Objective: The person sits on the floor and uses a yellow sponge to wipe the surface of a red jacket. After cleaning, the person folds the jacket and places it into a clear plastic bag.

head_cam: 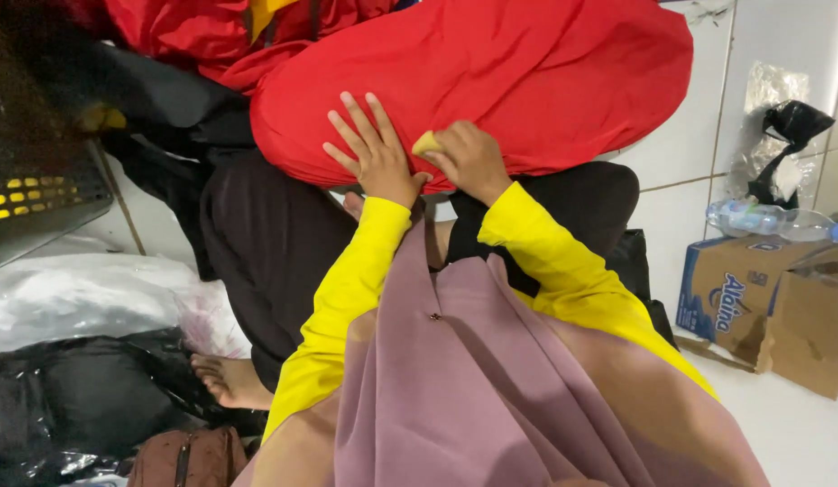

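Red cloth (527, 81) lay spread across the lap of a person sitting on the tiled floor (681, 135), seen from the head camera. The left hand (374, 149) rested flat on it with fingers splayed and nothing gripped, seemingly pinning the fabric taut. The right hand (469, 158), just beside it, was closed around a small yellow piece (426, 142), pinched at the fingertips and pressed onto the cloth, apparently so it could bear on the held-down patch. What the piece was could not be told. Yellow sleeves (347, 289) and a mauve scarf (464, 379) filled the lower view, with a bare foot (228, 379) tucked to the left. More red and black clothes (166, 99) were piled behind. A cardboard box (762, 298) stood well apart on the right, a plastic bottle (771, 219) lying on top of it.
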